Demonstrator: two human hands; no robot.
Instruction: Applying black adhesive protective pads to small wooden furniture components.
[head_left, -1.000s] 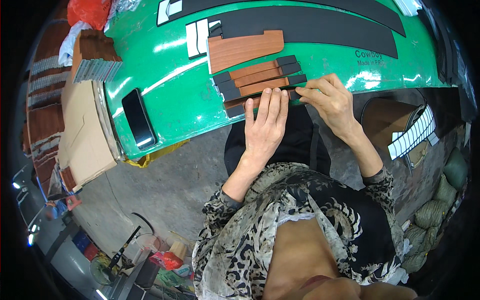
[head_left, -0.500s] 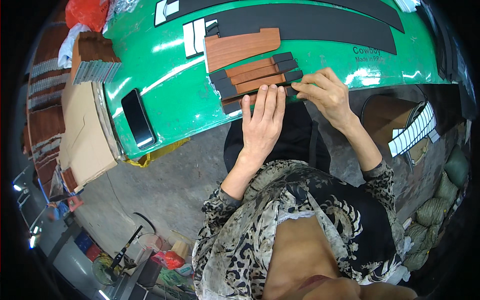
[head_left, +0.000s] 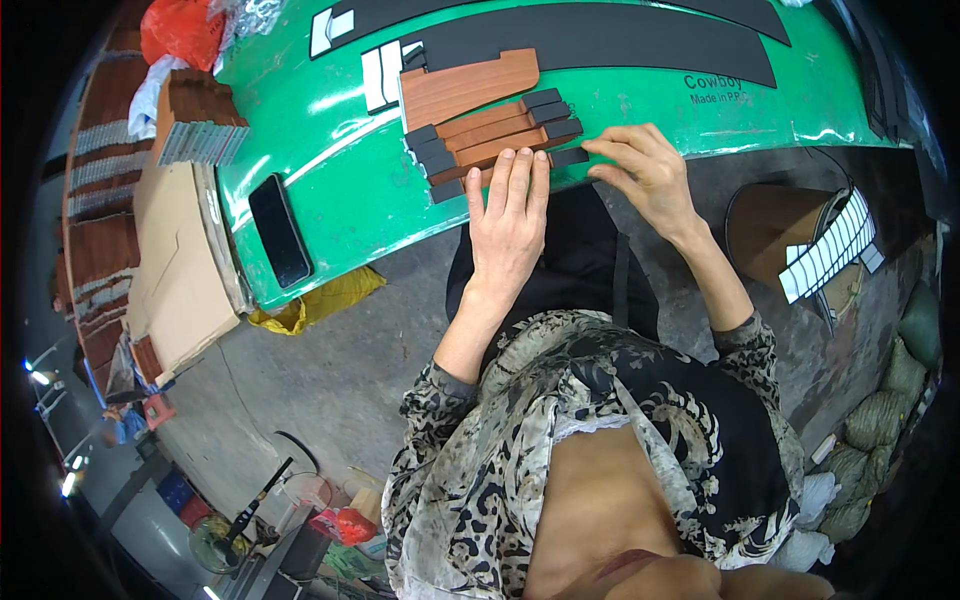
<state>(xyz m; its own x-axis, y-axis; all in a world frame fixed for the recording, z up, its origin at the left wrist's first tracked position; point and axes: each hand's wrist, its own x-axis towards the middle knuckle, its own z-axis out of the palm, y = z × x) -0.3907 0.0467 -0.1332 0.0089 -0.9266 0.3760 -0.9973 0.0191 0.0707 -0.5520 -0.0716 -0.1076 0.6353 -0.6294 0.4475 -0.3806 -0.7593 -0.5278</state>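
Several brown wood-grain strips with black end pieces (head_left: 492, 130) lie side by side on the green tabletop (head_left: 350, 205), close to its near edge. My left hand (head_left: 508, 212) rests flat on the nearest strip, fingers stretched out and pressing down, hiding the middle of it. Just past the right end of that strip, at its black end piece (head_left: 570, 157), is my right hand (head_left: 650, 180); thumb and fingertips are apart with nothing seen between them. Behind the strips lies a larger notched wood-grain panel (head_left: 470, 85).
Long black sheets (head_left: 600, 50) with white-backed pieces (head_left: 382, 78) lie at the back. On the left are a phone (head_left: 280, 232), cardboard (head_left: 175, 265) and a stack of brown pieces (head_left: 200, 115). A brown bin (head_left: 770, 235) stands on the floor to the right.
My right thumb and fingers, earlier closed at the nearest strip's end, have parted, and the black end now shows uncovered. My left hand stays flat on the strip. The whole view has shifted slightly.
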